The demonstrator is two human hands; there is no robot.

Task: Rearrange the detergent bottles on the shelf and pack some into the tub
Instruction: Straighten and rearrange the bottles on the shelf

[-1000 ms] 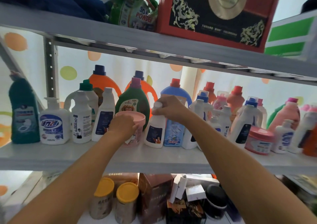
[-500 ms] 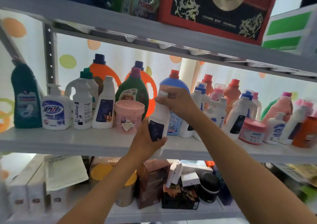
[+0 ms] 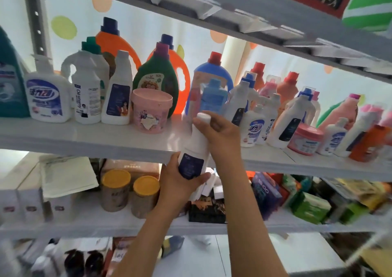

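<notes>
**One white bottle off the shelf, packing barely begun**

The person holds a white bottle (image 3: 194, 149) with a dark label in front of the shelf (image 3: 84, 136), clear of the board and hanging below its front edge. The left hand (image 3: 180, 179) wraps around the lower body over the label, and the right hand (image 3: 218, 132) grips the neck just under the cap. No packing tub can be seen here, unless the small pink tub (image 3: 151, 112) standing on the shelf is the one meant, which cannot be told. The row of bottles (image 3: 275, 111) to the right stands crowded and uneven, so most of the sorting and all of the packing appear to lie ahead.

Half a second earlier the same bottle was higher, its base level with the shelf board, and the left hand was only reaching its lower part. Now it has dropped lower and nearer the person, with both hands firmly on it. The pink tub has not moved.
</notes>
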